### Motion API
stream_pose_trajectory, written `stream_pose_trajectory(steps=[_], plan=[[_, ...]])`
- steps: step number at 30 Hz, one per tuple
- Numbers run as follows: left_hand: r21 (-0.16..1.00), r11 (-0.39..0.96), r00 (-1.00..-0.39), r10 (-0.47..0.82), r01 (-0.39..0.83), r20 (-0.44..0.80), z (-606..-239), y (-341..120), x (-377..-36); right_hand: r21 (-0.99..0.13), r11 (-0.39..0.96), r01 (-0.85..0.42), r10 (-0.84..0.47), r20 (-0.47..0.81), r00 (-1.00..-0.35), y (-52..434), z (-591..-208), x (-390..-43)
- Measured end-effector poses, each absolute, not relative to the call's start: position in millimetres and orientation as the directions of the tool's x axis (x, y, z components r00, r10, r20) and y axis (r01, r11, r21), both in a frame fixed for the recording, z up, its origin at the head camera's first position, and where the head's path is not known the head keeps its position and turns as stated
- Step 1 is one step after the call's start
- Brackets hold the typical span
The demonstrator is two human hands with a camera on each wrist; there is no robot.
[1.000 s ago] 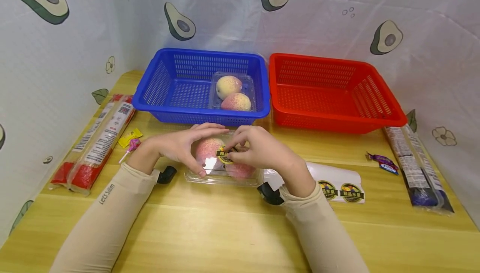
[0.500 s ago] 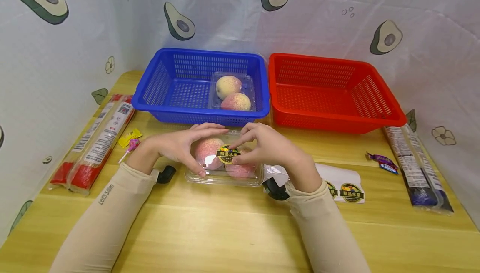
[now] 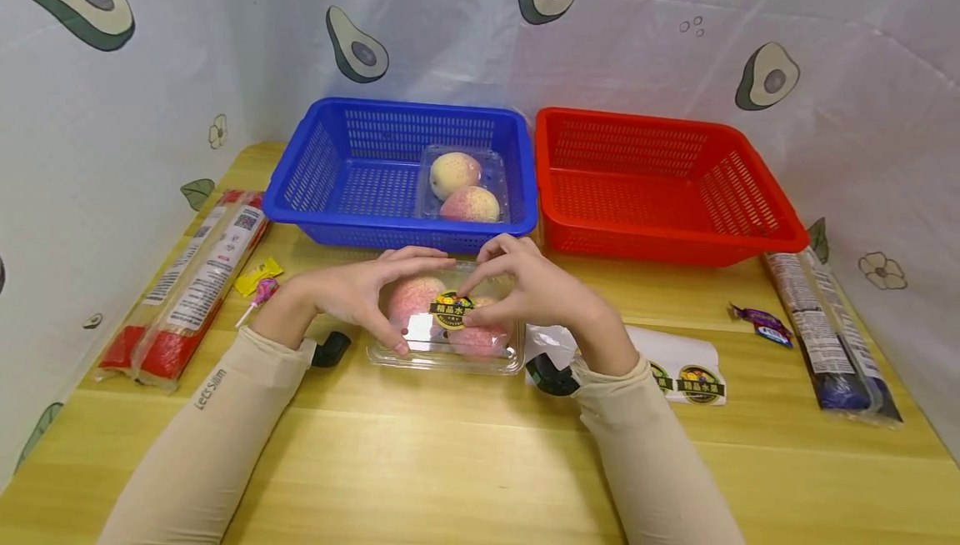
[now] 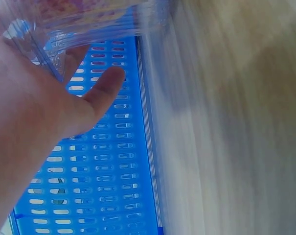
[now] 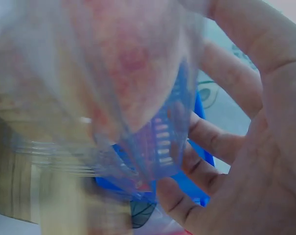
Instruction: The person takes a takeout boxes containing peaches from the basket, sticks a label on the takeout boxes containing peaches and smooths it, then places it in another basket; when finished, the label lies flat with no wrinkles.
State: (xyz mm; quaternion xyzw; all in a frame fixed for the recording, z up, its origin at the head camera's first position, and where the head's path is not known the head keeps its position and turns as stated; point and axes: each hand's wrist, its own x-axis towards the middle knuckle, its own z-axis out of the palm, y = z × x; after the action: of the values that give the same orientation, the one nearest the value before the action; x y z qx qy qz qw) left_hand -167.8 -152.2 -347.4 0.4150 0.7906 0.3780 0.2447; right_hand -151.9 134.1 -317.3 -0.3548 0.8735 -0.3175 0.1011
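Observation:
A clear plastic box [image 3: 420,355] with two pink peaches [image 3: 411,298] stands on the wooden table in front of the baskets. My left hand [image 3: 360,291] grips its left end, thumb at the front edge and fingers over the top. A round black and yellow sticker [image 3: 450,310] lies on the lid. My right hand [image 3: 517,288] pinches the sticker's right end between thumb and forefinger. In the left wrist view, the left hand [image 4: 45,107] lies against the box [image 4: 84,14]. In the right wrist view, the right hand [image 5: 255,161] cups the box [image 5: 108,73], blurred.
Behind the box stand a blue basket [image 3: 330,170], holding a second clear box of peaches [image 3: 463,187], and a red basket [image 3: 660,187]. A sticker sheet [image 3: 678,366] lies at the right. Long wrapped packs [image 3: 187,282] [image 3: 828,324] and small sweets [image 3: 258,282] [image 3: 757,324] lie along both sides.
The right hand has brought the sticker down flat onto the lid and its fingers have shifted to the sticker's right end. The left hand has kept its hold on the box.

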Motion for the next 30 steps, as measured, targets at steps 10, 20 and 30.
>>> stream_pose_trajectory(steps=[10,20,30], plan=[[0.785,0.401,-0.566,0.821,0.473,-0.078,-344,-152,-166,-0.734,0.530,-0.425,-0.679,-0.067,-0.731,154,-323,-161],[0.768,0.415,-0.652,0.758,0.487,0.004,-321,-168,-165,-0.838,0.399,-0.371,-0.734,-0.050,-0.677,164,-334,-168],[0.872,0.327,-0.879,0.431,0.363,0.204,-309,-195,-169,-0.861,0.357,-0.362,-0.756,-0.039,-0.653,171,-333,-169]])
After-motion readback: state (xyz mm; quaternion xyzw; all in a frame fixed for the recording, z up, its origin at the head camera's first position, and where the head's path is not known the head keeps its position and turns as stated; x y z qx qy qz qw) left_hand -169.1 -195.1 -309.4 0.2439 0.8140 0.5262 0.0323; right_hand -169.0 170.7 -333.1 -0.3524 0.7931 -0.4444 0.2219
